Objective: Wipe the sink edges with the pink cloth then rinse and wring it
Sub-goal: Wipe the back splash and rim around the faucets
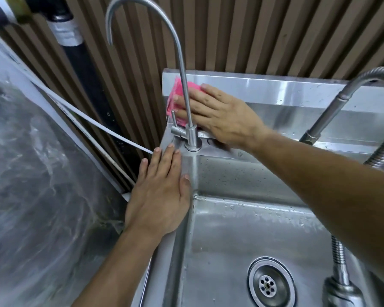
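The right hand [220, 116] presses the pink cloth [175, 100] flat, fingers spread, against the sink [275, 89] backsplash; the left hand [162, 191], open-palmed, rests on the rim below it.

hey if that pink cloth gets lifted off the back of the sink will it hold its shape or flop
Likely to flop: the pink cloth looks thin and creased, bunched under the right hand. It is probably light. The sink is beaded with drops, so it may be damp and cling.
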{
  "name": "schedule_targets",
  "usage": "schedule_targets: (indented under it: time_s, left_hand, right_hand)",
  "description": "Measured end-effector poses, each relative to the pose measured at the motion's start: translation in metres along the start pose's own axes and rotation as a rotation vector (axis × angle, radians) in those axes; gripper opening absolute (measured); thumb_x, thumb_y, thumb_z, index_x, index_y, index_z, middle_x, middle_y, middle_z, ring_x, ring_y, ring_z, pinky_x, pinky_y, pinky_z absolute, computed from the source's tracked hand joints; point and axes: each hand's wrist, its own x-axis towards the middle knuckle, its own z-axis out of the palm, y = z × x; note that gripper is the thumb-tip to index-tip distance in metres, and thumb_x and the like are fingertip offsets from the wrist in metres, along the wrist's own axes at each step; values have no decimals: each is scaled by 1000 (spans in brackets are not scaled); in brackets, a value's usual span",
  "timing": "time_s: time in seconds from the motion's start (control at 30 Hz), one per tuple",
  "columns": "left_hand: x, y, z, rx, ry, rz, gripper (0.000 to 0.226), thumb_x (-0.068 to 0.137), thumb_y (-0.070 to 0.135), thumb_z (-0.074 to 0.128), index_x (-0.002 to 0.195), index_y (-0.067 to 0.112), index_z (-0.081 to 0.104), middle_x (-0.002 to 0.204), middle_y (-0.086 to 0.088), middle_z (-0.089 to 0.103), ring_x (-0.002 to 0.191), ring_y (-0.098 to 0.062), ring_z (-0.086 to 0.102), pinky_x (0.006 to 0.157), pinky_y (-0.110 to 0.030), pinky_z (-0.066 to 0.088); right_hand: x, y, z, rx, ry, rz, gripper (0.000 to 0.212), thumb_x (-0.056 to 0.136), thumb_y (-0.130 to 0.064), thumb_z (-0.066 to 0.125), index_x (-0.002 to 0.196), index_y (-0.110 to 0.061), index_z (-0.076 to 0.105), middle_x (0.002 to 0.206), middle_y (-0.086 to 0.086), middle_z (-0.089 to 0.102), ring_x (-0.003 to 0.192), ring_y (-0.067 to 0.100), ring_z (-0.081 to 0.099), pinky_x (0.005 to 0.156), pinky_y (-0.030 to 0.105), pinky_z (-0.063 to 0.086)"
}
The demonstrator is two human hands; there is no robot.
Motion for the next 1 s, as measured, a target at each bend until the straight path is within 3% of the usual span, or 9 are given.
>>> schedule_targets:
  time_s: [0.1,0.17,0.27,0.43,0.5,0.73,0.8,0.93,1.0]
  left_hand:
    - [0,0,-2,-54,1,7,72,99,49,5,166,23,8,174,7,-1,160,-15,-7,127,-34,-11]
    - [6,1,-6,-76,67,29,68,100,44,22,160,15,32,167,-4,28,155,-25,19,130,-40,11]
    - [24,1,-9,-74,187,73,47,101,30,43,140,6,54,137,-13,52,129,-33,46,116,-45,35]
    - [31,-1,2,-35,121,41,57,108,33,35,159,6,33,164,-12,32,153,-32,26,126,-46,21]
    - [32,-4,6,-22,84,27,61,110,37,27,164,10,23,171,-8,19,159,-29,12,130,-44,10]
    - [33,-2,7,-24,82,12,64,108,42,12,165,13,18,173,-5,12,160,-25,5,130,-43,6]
    - [34,-1,6,-22,79,4,63,109,41,17,165,13,19,173,-6,14,160,-26,6,130,-43,7]
    - [35,-5,6,-53,55,6,63,109,42,18,166,15,15,174,-1,8,161,-22,1,130,-38,2]
    - [36,-7,6,-54,54,14,63,109,43,18,166,16,15,174,0,6,160,-21,0,130,-37,1]
  right_hand:
    - [-32,-17,1,293,75,470,56,114,-31,28,165,-21,8,173,10,6,159,31,2,130,45,1]
    - [-45,-26,-1,404,135,745,56,114,-34,30,165,-19,14,172,13,10,159,35,7,130,46,1]
    - [-34,-36,-3,414,178,891,55,113,-33,31,164,-15,19,170,17,15,157,40,11,129,49,2]
    - [-5,-29,1,313,154,557,57,114,-44,22,164,-19,15,171,15,15,158,35,13,128,46,1]
    - [-13,-25,4,312,179,569,54,114,-40,25,164,-21,18,171,13,17,158,34,14,128,45,3]
    - [-25,-39,-4,619,308,1432,57,112,-34,33,163,-12,22,171,19,12,157,44,2,128,57,3]
    - [5,-50,-12,624,280,1408,59,111,-37,30,162,-10,22,170,22,13,156,47,4,128,57,-1]
    - [10,-59,-4,518,231,956,55,112,-38,30,162,-19,24,170,14,19,158,38,12,129,50,1]
    - [-12,-49,4,492,239,987,54,112,-39,33,162,-21,26,170,13,19,158,36,11,129,47,2]
